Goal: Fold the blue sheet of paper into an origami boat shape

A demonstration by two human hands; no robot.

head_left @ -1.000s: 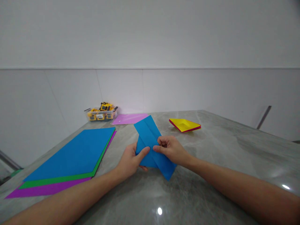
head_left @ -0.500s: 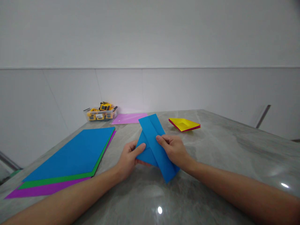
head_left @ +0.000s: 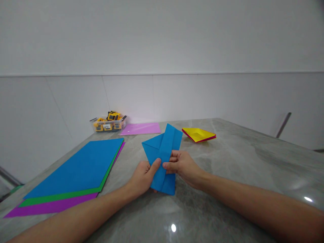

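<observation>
A folded sheet of blue paper (head_left: 165,145) is held up above the grey table, with a long strip-like fold down its middle and a pointed flap to the left. My left hand (head_left: 144,175) grips its lower left part, thumb on top and the other fingers mostly hidden underneath. On the right edge, my right hand (head_left: 186,167) pinches the paper near the middle fold, its thumb in front. Behind the right hand lies a folded yellow paper piece (head_left: 199,134) with a red underside.
To the left lies a stack of blue, green and purple sheets (head_left: 78,168). A clear plastic box (head_left: 108,125) of yellow toy vehicles stands at the back left. Beside it, a pink sheet (head_left: 140,128) lies near the wall on the grey marbled table (head_left: 243,158).
The blue paper has been turned, so its long fold now leans right at the top instead of left. Both hands have shifted their grip on it, the right one to the edge.
</observation>
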